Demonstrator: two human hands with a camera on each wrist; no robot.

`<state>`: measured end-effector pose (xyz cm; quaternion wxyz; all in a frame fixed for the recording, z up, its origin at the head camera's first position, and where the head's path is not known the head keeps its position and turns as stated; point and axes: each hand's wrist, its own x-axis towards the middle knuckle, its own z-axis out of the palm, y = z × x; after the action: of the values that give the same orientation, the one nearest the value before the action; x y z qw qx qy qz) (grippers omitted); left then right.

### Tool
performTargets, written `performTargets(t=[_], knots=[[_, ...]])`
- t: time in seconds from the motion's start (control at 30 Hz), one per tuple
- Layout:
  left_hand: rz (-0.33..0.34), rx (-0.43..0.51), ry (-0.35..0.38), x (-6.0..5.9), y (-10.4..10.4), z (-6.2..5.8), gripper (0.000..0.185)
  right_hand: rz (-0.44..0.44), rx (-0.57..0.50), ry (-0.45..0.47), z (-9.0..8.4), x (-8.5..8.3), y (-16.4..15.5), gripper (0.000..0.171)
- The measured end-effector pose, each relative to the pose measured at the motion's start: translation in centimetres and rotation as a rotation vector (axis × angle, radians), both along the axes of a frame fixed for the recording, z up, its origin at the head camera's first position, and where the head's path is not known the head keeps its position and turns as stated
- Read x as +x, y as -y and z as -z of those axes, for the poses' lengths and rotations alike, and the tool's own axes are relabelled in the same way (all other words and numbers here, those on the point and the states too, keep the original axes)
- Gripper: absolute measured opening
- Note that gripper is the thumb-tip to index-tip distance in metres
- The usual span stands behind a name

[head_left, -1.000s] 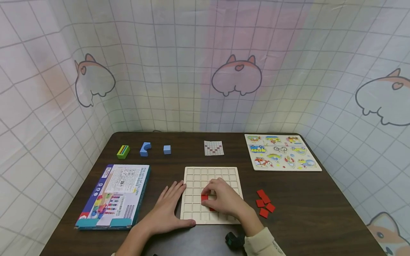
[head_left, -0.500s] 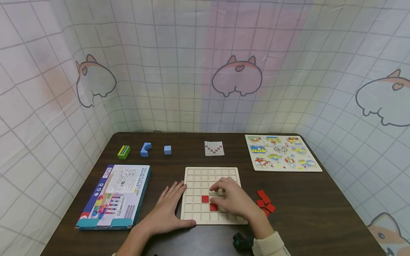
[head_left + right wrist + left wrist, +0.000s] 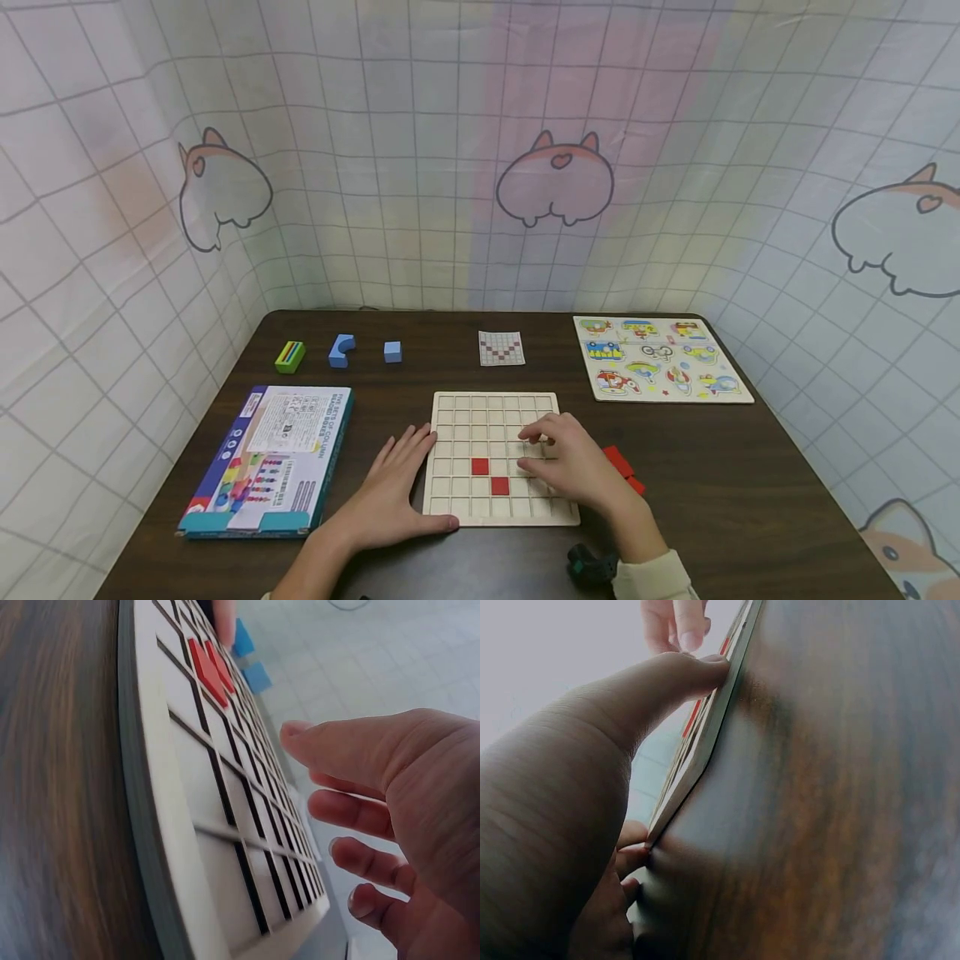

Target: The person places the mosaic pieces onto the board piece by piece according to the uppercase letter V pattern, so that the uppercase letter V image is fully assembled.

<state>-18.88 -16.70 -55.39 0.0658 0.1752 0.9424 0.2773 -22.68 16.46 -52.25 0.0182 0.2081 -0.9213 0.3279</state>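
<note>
1. The left hand (image 3: 393,487) lies flat on the tabletop (image 3: 750,492) with its fingers straight and spread, pressed against the left edge of the wooden grid board (image 3: 468,417); in the left wrist view the thumb (image 3: 667,682) touches the board's near edge (image 3: 705,742).
2. The right hand (image 3: 570,467) hovers over the right part of the board, fingers loosely bent and apart. It appears to hold nothing, though from the head view the fingertips hide the cells beneath them; the right wrist view shows its fingers (image 3: 352,750) clear of the board (image 3: 172,825).
3. Two red tiles sit in the grid: one (image 3: 480,467) in the lower middle, the other (image 3: 499,486) one cell down and to the right, so that they meet corner to corner. Both lie just left of the right hand.
4. A small heap of loose red tiles (image 3: 621,462) lies on the tabletop just right of the board, partly hidden behind the right hand.
5. Beyond the board, near the far edge, is a small pattern card (image 3: 501,347) printed with a red V in a grid.
6. At the far right lies a picture puzzle (image 3: 660,358) of coloured vehicles.
7. On the left lies a flat blue box (image 3: 270,454), well apart from the left hand.
8. Along the far left stand a green striped block (image 3: 289,356), a blue arch block (image 3: 341,350) and a blue cube (image 3: 392,351), in a row.
</note>
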Motion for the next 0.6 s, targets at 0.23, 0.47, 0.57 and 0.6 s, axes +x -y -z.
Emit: performTargets(t=[0.23,0.47,0.57,0.6], knots=[[-0.002,0.004,0.01,0.0,0.0,0.0,0.137,0.071,0.021,-0.004,0.1,0.0,-2.4,0.031],[-0.003,0.009,0.011,-0.1,0.0,0.0,0.137,0.114,0.024,0.005,0.4,0.0,-4.6,0.034],[0.0,0.009,0.014,-0.1,0.0,0.0,0.137,0.139,0.034,-0.001,0.6,0.0,-5.5,0.033],[0.0,0.01,0.015,-0.1,0.0,0.0,0.137,0.146,0.04,-0.006,0.7,0.0,-5.8,0.033]])
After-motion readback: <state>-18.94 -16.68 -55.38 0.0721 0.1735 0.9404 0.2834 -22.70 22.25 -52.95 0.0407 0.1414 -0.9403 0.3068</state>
